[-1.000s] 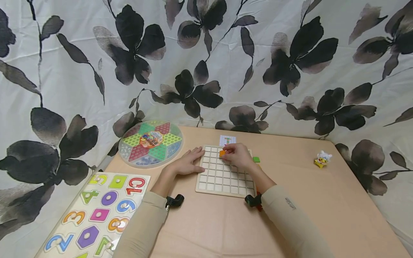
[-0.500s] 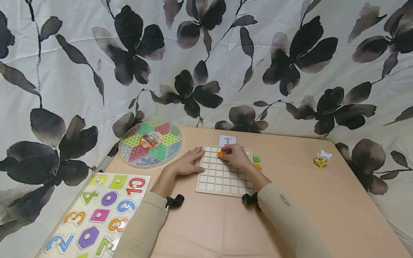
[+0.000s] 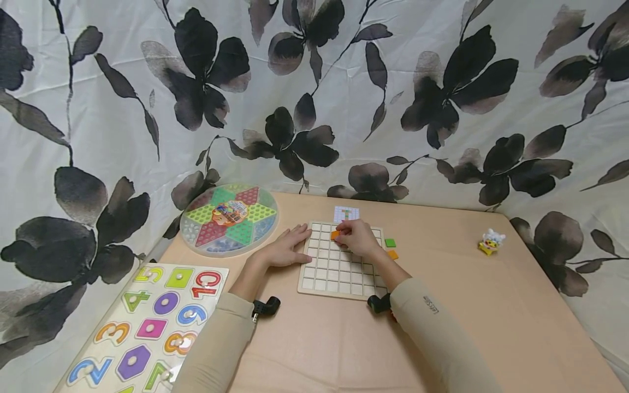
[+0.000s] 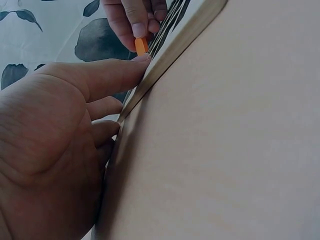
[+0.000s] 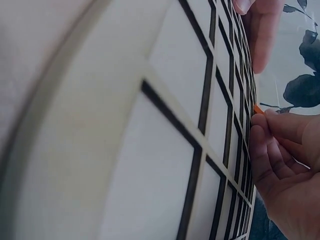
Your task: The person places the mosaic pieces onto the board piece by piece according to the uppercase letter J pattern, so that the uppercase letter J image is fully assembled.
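An orange tile (image 3: 334, 235) was pinched by the right hand (image 3: 360, 238) at the far-left part of the board (image 3: 321, 276). The board's left edge was touched by the left hand (image 3: 286, 249), fingers extended. A green tile (image 3: 390, 243) was positioned on the tabletop (image 3: 444, 278) beside the board's right edge.

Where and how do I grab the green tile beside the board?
Probably pinch the green tile across its far right corner, from above right: it looks flat on the table, with the board close at left and a loose orange tile close in front.
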The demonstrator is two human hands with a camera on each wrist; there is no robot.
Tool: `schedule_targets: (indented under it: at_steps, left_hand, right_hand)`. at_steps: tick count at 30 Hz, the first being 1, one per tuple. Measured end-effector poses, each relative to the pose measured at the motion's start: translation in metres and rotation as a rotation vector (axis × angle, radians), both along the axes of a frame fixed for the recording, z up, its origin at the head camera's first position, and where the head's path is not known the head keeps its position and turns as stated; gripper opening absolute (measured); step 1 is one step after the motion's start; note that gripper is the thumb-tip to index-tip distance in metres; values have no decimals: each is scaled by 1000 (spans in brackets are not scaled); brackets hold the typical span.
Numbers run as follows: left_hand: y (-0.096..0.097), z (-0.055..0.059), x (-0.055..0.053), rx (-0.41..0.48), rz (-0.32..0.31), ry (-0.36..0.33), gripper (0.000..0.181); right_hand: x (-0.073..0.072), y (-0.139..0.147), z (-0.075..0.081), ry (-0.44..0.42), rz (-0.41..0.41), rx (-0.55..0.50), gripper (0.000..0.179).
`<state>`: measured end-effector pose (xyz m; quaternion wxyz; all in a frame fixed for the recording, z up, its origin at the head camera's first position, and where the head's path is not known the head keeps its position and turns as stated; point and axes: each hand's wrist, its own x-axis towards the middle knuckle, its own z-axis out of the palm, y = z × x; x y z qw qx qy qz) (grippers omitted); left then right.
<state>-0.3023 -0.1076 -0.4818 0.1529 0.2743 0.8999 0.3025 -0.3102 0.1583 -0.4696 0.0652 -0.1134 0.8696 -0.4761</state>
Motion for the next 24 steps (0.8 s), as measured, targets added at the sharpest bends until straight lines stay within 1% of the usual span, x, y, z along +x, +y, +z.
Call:
schedule_targets:
  at_steps: [5, 12, 18, 24]
  left_hand:
    - [1, -1, 0, -2, 8, -1, 89]
    - [2, -1, 0, -5, 19, -12, 88]
    - [3, 1, 0, -6, 20, -14, 88]
    - [3, 1, 0, -5, 13, -8, 88]
  right_hand:
    - [0, -1, 2, -1, -1, 14, 25]
    - [-1, -2, 4, -36, -11, 29, 24]
    - [-3, -1, 4, 7, -6, 100, 22]
    - [-5, -1, 4, 21, 0, 157, 24]
